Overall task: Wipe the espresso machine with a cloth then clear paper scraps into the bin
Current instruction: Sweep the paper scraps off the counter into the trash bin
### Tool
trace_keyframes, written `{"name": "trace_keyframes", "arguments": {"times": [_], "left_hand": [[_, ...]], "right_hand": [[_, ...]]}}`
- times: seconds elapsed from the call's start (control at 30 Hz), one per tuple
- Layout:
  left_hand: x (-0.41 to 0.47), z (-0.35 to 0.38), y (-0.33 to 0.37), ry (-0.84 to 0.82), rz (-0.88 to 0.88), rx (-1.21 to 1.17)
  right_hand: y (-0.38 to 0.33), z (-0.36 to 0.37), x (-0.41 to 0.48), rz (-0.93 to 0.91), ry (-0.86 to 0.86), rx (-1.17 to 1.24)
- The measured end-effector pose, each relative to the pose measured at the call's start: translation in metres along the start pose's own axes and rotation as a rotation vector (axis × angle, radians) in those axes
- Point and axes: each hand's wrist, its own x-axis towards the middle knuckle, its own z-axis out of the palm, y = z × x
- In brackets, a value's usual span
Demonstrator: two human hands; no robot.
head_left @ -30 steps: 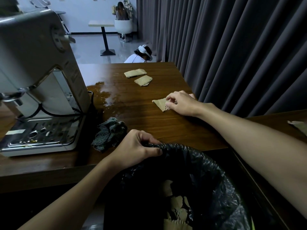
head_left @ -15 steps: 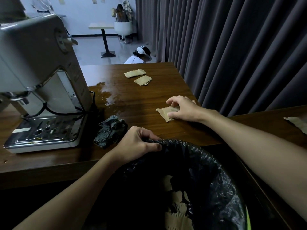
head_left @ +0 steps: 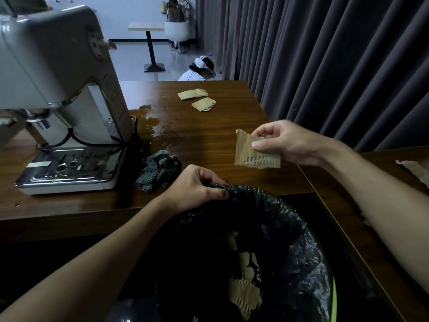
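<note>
Your right hand (head_left: 287,142) is pinching a torn brown paper scrap (head_left: 253,152) between thumb and fingertips, holding it in the air above the near part of the wooden table (head_left: 209,140); the scrap is hanging roughly upright, its row of dark perforation marks lowermost, and is touching nothing but your fingers. Your left hand (head_left: 197,189) is gripping the gathered rim of the black bin bag (head_left: 290,228), fingers curled round the plastic, just in front of the table's near edge; the bag is lining the bin (head_left: 333,296), whose green edge is showing at the lower right, and its mouth is lying open below the held scrap and nearer to you. The binned scraps (head_left: 243,296) are lying at the bottom of the bag. The cloth (head_left: 159,171) is lying crumpled on the table, just beside your left hand and near the front corner of the espresso machine (head_left: 58,89); the machine is standing at the left of the table, its metal drip tray (head_left: 69,168) facing you and a black cable (head_left: 92,142) running round its base. The far scrap (head_left: 192,94) and the nearer scrap (head_left: 204,104) are lying flat and close together towards the table's far end, well apart from both hands; a wet patch (head_left: 157,122) is shining between them and the machine. Another brown paper piece (head_left: 415,169) is lying on the side table (head_left: 371,228) at the far right; a dark grey curtain (head_left: 325,54) is hanging behind.
</note>
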Motion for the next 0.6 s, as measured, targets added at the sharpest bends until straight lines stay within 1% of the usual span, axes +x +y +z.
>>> {"name": "trace_keyframes", "arguments": {"times": [0.07, 0.13, 0.2, 0.3, 0.4, 0.47, 0.5, 0.53, 0.6], "left_hand": [[0.001, 0.000, -0.001, 0.000, 0.005, -0.001], [0.001, 0.001, -0.001, -0.001, 0.016, -0.001], [0.001, 0.001, -0.002, 0.004, 0.021, -0.010], [0.002, 0.001, -0.003, 0.005, 0.018, -0.013], [0.002, 0.000, -0.003, -0.008, 0.025, -0.011], [0.002, -0.001, -0.003, -0.015, 0.026, -0.016], [0.002, -0.001, -0.003, -0.016, 0.026, -0.016], [0.001, -0.001, -0.003, -0.017, 0.026, -0.015], [0.001, -0.001, -0.003, -0.014, 0.031, -0.004]], "right_hand": [[-0.004, 0.003, -0.004, 0.018, -0.196, -0.087], [-0.005, 0.006, -0.001, 0.041, -0.301, -0.168], [-0.006, 0.007, 0.005, 0.082, -0.428, -0.181], [-0.008, 0.013, 0.015, 0.148, -0.709, -0.270], [-0.005, 0.018, 0.025, 0.121, -0.861, -0.325], [-0.007, 0.020, 0.028, 0.107, -0.863, -0.329], [-0.009, 0.020, 0.029, 0.103, -0.814, -0.317], [-0.011, 0.020, 0.030, 0.095, -0.732, -0.298], [-0.012, 0.021, 0.036, 0.058, -0.484, -0.247]]}}
